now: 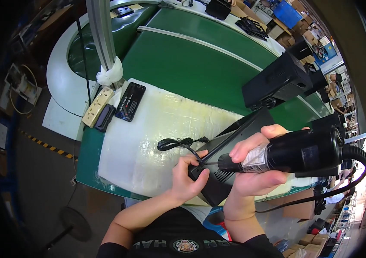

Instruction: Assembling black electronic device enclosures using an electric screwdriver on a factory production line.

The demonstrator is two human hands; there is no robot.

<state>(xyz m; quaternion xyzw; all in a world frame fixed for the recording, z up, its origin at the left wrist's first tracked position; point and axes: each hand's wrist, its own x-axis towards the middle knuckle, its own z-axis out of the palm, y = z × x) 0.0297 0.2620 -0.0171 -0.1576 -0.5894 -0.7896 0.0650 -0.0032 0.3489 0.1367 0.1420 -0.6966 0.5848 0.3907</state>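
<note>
My right hand (256, 182) is wrapped round a black electric screwdriver (305, 150) with a clear label band near its nose. Its thin bit points left and meets the end of a black casing (246, 134), close to where a cord comes out. With thumb and fingers, my left hand (185, 178) grips that end of the casing, beside the bit tip. The casing lies tilted at the right edge of a white padded mat (133, 161), and slotted vents show on its side. A bundled black power cord (172, 143) with a plug rests on the mat. Any screw at the tip is hidden.
A phone (131, 102), a cream power strip (98, 106) and a small dark block (105, 118) lie at the mat's left. A metal post (101, 34) rises behind them. Black box units (277, 79) stand on the green conveyor (191, 60). The screwdriver's cable (316, 198) loops down at right.
</note>
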